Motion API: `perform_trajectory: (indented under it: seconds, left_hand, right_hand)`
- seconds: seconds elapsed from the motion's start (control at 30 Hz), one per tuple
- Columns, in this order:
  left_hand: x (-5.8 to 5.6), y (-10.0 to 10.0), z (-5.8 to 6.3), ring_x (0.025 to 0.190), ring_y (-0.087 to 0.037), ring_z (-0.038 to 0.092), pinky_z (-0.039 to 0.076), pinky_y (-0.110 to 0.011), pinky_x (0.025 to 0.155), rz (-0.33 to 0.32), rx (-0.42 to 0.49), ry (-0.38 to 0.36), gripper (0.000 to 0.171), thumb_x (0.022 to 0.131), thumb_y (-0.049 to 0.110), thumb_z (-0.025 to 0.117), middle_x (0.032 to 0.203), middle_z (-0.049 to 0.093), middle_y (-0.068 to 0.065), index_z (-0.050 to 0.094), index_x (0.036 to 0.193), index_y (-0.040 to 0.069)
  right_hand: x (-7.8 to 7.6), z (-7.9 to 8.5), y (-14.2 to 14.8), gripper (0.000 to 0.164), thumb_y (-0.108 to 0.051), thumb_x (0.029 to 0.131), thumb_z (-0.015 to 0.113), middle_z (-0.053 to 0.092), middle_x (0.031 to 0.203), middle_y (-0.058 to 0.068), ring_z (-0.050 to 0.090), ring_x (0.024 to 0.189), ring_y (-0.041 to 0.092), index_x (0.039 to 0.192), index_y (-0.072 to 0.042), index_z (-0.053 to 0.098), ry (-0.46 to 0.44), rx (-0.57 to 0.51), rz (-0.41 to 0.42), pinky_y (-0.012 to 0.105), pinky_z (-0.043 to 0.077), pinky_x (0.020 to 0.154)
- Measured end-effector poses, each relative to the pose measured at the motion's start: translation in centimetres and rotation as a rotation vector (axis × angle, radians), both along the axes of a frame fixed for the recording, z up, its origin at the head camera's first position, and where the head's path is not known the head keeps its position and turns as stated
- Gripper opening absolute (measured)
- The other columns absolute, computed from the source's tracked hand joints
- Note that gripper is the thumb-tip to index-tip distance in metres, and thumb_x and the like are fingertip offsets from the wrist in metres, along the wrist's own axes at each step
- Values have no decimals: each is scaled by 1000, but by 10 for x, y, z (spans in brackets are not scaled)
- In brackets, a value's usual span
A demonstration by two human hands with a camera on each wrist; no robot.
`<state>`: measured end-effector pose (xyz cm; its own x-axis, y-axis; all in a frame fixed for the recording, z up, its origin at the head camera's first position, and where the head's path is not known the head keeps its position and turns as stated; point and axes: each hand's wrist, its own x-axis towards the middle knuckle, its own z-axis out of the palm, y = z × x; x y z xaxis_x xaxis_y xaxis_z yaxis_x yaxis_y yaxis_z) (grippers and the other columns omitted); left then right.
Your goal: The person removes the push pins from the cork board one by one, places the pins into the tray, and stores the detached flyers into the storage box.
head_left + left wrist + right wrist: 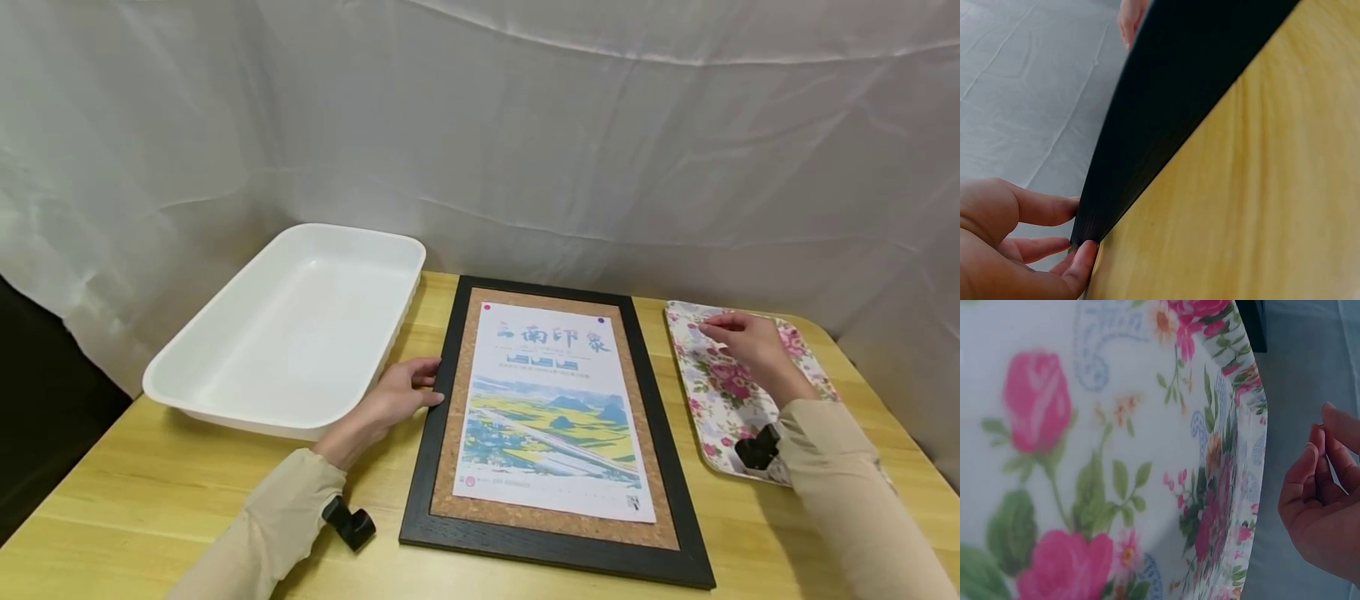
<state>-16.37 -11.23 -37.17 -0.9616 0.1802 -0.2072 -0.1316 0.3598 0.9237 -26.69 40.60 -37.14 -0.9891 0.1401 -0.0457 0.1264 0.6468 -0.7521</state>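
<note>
Corkboard [555, 522] in a black frame [428, 467]: flat, stiff, best taken by its border

The board should handle as one rigid panel: fairly light for its breadth, I would judge, unlikely to bend, and easy to slide on the smooth-looking table [465, 571]. The frame's outer edge is the place to take hold, thumb and fingers across the rail; pressing on the printed sheet [551, 417] would invite creases, since paper is probably the one delicate part. Its lower end might lift or curl if brushed, as only the upper corners show pins.

In looks, the frame is dark with a faint grain, and a strip of speckled brown cork shows all round the sheet. The print carries large blue and reddish characters, three small blue pictures, and a landscape of yellow fields and blue hills, with a square code low on the right. A pink pin [487, 307] sits at the upper left corner, a blue pin [601, 320] at the upper right.

The whole lies on the table between a white tub [270, 333] and a floral tray [686, 367]. The left hand [397, 392] pinches the frame's left edge with thumb and fingertips. The right hand [753, 350], above the tray, has thumb and fingertips brought together on a tiny item [1321, 426], too small to identify. A pale curtain [540, 150] hangs behind.
</note>
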Motion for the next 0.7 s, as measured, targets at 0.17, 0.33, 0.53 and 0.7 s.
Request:
perform_trajectory:
  seconds: [0.17, 0.33, 0.53, 0.7]
  left_hand:
    - [0, 0, 1, 121, -33, 48, 44, -43, 94, 0, -7, 2, 59, 90, -4, 62, 138, 49, -20, 41, 144, -3]
    - [1, -1, 1, 120, -33, 48, 44, -42, 94, -1, -8, 3, 58, 90, -4, 62, 137, 50, -20, 41, 144, -4]
    - [0, -1, -1, 119, -33, 49, 45, -42, 93, 0, 13, 7, 57, 89, -5, 62, 135, 51, -20, 42, 143, -5]
    - [0, -1, 0, 119, -32, 50, 45, -41, 93, 1, 13, 8, 57, 90, -5, 62, 135, 51, -20, 42, 143, -4]
  right_hand:
    - [18, 28, -25, 43, -41, 92, 65, 60, 106, 6, 54, 94, 21, 113, -4, 64, -67, -16, -40, 37, 50, 78]
    - [17, 29, -29, 45, -35, 98, 56, 55, 119, 22, 54, 100, 29, 122, 2, 56, -88, 31, 7, 35, 49, 78]
    - [14, 23, -26, 45, -31, 100, 53, 57, 111, 21, 58, 85, 18, 122, 9, 52, -88, 12, 68, 28, 53, 69]
    - [12, 18, -22, 42, -25, 100, 55, 62, 91, 5, 55, 71, 11, 120, 12, 53, -104, -5, 80, 30, 50, 61]
